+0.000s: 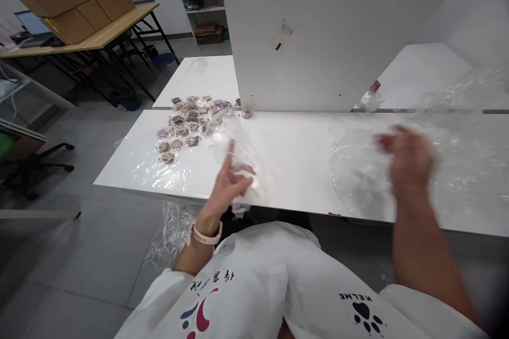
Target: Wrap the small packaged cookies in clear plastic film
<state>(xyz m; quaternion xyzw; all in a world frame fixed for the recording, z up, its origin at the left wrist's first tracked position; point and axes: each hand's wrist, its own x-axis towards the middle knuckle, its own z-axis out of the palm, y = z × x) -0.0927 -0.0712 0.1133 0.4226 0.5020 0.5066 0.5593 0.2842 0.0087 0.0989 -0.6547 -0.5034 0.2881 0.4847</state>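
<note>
The white table (294, 169) extended from centre left to lower right of the frame. An upright white panel (326, 37) occupied the upper centre. Clear film (469, 159) covered the table at right. The right hand (411, 156), motion-blurred, was over this film, fingers partly curled; its grip could not be determined. The left hand (230, 180), at centre, had its index finger extended and the others bent beside clear plastic (242, 137); holding could not be confirmed. Small wrapped pieces (193, 116) lay clustered left of centre.
</note>
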